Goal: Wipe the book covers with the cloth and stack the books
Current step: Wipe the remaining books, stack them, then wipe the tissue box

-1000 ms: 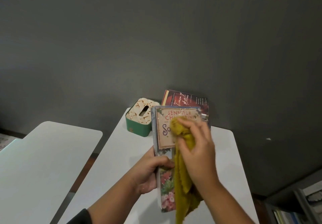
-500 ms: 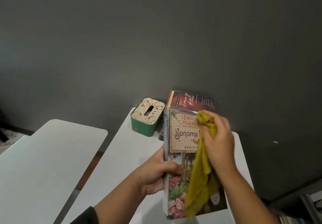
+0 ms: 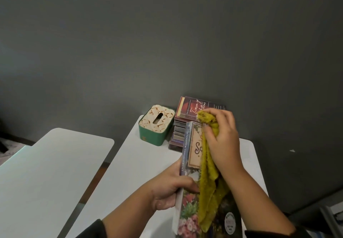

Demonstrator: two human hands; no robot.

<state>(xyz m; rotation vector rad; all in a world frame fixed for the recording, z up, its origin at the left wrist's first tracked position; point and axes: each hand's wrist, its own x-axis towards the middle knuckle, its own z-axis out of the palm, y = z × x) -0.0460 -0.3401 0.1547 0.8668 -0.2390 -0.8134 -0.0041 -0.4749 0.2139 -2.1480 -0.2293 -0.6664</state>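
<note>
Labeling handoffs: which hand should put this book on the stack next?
Left, probably. The left hand already grips the book by its spine; the right hand is full of cloth. The stack sits just beyond.

**One head-worn view, looking forward and down over a white table**

There is a single view, taken by a wide-angle camera on the person's head. It faces forward and somewhat down, toward a dark grey wall that fills the upper half of the picture. The white table runs away from the camera to that wall, with a second white table to its left. The left hand and right hand sit close to the lens, low and right of centre, forearms entering from the bottom edge. Straight edges bow near the borders. No second view shares the scene.
</note>
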